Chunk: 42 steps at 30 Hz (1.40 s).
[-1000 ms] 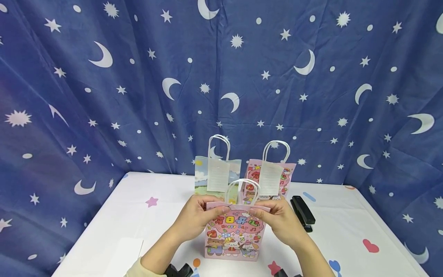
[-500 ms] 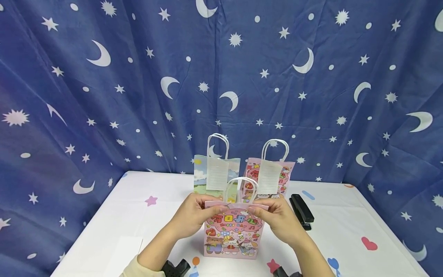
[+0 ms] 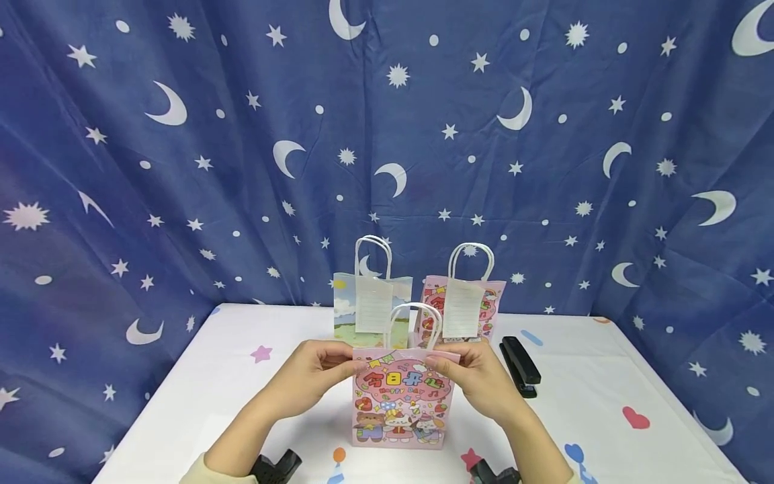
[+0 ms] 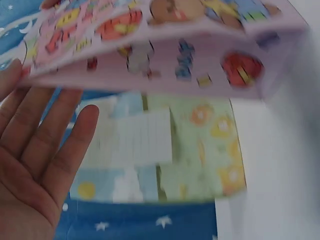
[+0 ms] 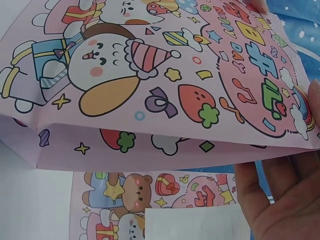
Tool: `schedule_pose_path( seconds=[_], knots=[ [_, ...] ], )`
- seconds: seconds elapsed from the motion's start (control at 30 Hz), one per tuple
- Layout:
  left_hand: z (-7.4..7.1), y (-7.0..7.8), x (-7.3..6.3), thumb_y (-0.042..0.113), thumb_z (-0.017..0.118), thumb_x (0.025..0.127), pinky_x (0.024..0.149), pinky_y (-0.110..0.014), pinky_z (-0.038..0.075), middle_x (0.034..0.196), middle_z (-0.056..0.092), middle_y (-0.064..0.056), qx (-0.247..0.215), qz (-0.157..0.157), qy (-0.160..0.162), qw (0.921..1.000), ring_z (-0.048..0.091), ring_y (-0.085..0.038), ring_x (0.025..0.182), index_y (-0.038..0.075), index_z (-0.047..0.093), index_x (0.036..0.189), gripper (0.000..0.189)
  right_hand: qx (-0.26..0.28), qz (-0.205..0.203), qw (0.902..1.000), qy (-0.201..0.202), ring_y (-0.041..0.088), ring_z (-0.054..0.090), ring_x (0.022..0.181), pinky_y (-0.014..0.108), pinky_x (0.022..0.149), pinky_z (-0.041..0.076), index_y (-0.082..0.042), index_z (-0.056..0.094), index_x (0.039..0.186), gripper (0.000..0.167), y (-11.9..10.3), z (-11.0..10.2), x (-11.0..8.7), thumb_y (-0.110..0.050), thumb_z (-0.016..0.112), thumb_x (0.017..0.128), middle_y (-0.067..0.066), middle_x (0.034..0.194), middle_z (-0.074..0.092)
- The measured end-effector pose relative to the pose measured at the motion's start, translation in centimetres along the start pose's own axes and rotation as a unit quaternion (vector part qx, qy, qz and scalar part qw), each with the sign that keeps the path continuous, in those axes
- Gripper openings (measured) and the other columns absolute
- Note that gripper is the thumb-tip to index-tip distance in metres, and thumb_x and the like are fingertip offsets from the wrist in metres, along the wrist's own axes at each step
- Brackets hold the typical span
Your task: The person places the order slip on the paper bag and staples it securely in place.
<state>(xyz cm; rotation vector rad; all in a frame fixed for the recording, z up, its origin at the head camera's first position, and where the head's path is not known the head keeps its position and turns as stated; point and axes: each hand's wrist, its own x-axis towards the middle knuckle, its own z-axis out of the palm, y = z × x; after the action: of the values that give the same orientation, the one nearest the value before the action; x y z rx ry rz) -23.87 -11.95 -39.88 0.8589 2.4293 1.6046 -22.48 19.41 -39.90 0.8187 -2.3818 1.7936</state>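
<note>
A pink gift bag (image 3: 399, 417) printed with cartoon animals stands upright near the front of the table, its white handles raised. My left hand (image 3: 302, 380) holds it at the top left corner, thumb on the front; in the left wrist view the other fingers (image 4: 67, 145) stretch fairly straight behind the edge. At the top right, my right hand (image 3: 484, 380) pinches the rim between thumb and fingers, and the right wrist view shows those fingers (image 5: 280, 185) behind the bag. The side panel (image 5: 125, 150) is creased inward.
Behind stand a blue-green landscape gift bag (image 3: 345, 323) and a second pink gift bag (image 3: 492, 302), each with a lined white tag (image 3: 373, 306) at the handle. A black stapler (image 3: 520, 366) lies to the right. A starry blue curtain (image 3: 242, 168) hangs behind the table.
My left hand has slid outward along the bag's top edge to its left corner. The right hand keeps its hold. The head view has shifted slightly.
</note>
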Motion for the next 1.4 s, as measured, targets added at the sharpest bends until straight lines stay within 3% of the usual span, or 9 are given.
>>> schedule_pose_path(
  seconds=[0.27,0.43,0.7,0.97,1.23,1.4],
  knots=[
    [-3.6,-1.7,-2.8,0.038,0.069,0.1,0.087,-0.026,0.06,0.112,0.078,0.003,0.067,-0.023,0.02,0.9973,0.075,-0.01,0.1,0.025,0.077,0.113,0.02,0.001,-0.008,1.0,-0.005,0.005,0.066,0.083,0.028,0.076,0.06,-0.002,0.079,0.107,0.015,-0.2,-0.2,0.4,-0.009,0.068,0.1,0.009,0.099,0.079],
    [-5.7,-3.3,-4.9,0.04,0.073,0.097,0.085,-0.026,0.059,0.11,0.077,0.008,0.127,-0.054,0.026,0.9901,0.073,-0.005,0.097,0.029,0.075,0.114,0.021,-0.001,0.0,1.0,-0.005,0.007,0.069,0.085,0.029,0.078,0.061,-0.004,0.08,0.108,0.015,-0.2,-0.2,0.6,-0.011,0.069,0.099,0.009,0.102,0.079],
    [-8.6,-5.5,-8.1,0.042,0.08,0.089,0.08,-0.031,0.056,0.111,0.074,0.006,0.253,-0.086,-0.003,0.9637,0.07,-0.013,0.099,0.022,0.07,0.122,0.04,0.0,0.0,1.0,-0.004,0.006,0.067,0.084,0.028,0.077,0.06,-0.004,0.079,0.109,0.017,-0.3,-0.3,0.5,-0.012,0.069,0.1,0.011,0.103,0.079],
    [-10.9,-7.8,-10.9,0.033,0.093,0.073,0.073,-0.026,0.049,0.097,0.063,0.01,0.34,-0.14,-0.042,0.9291,0.056,-0.001,0.086,0.014,0.068,0.114,0.052,0.004,-0.009,0.9999,-0.004,0.004,0.064,0.082,0.028,0.074,0.059,-0.003,0.079,0.109,0.017,-0.2,-0.2,0.4,-0.011,0.068,0.1,0.005,0.101,0.079],
    [-10.9,-9.1,-11.7,0.032,0.096,0.062,0.08,-0.03,0.05,0.092,0.054,0.012,0.391,-0.185,-0.046,0.9003,0.049,-0.001,0.085,0.022,0.065,0.103,0.052,0.011,-0.005,0.9999,-0.002,0.004,0.064,0.084,0.027,0.075,0.059,-0.002,0.079,0.109,0.017,0.0,-0.2,0.2,-0.012,0.068,0.1,0.009,0.102,0.078],
    [-10.9,-9.4,-11.7,0.032,0.096,0.061,0.08,-0.03,0.049,0.092,0.051,0.011,0.397,-0.184,-0.059,0.897,0.047,-0.003,0.084,0.023,0.063,0.098,0.051,0.02,-0.004,0.9998,-0.005,0.004,0.063,0.082,0.027,0.075,0.059,-0.001,0.078,0.108,0.016,0.2,-0.1,0.0,-0.01,0.068,0.1,0.006,0.099,0.078]
  ],
)
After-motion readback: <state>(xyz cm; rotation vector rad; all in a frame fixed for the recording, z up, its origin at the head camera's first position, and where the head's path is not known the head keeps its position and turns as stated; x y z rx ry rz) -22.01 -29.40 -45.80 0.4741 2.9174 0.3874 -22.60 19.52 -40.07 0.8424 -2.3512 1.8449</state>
